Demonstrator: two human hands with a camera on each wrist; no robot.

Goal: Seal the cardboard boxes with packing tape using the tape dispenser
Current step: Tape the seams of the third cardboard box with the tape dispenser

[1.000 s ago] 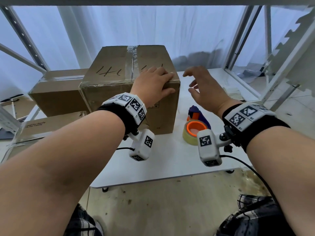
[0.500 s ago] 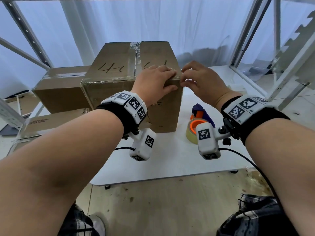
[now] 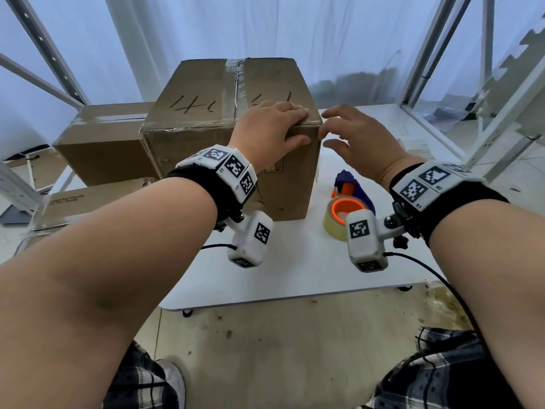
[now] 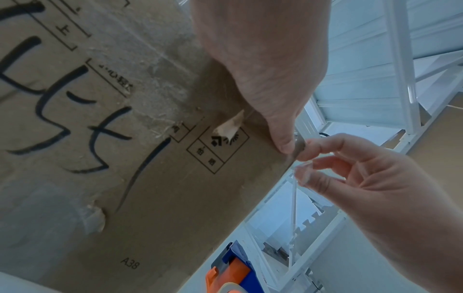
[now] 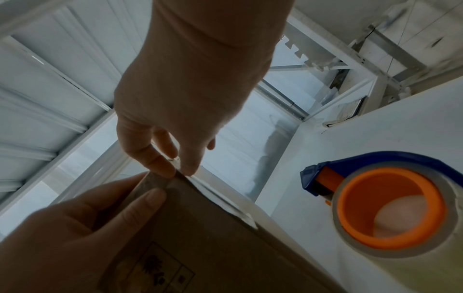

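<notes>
at the near right top corner of the tall brown cardboard box (image 3: 233, 119), the left hand (image 3: 269, 129) lies flat with straight fingers, pressing clear tape (image 3: 234, 81) on the edge. the right hand (image 3: 358, 141), at 3 o'clock from it, is half curled; the left wrist view shows its fingertips (image 4: 304, 175) pinching a thin clear strip of tape. the box stands on the white table (image 3: 295, 276). at 5 o'clock from the box lies the blue and orange tape dispenser with its roll (image 3: 346, 203), free. i think the tape is light, limp and sticky, so hold it only by its end; the dispenser is best taken by its handle.
</notes>
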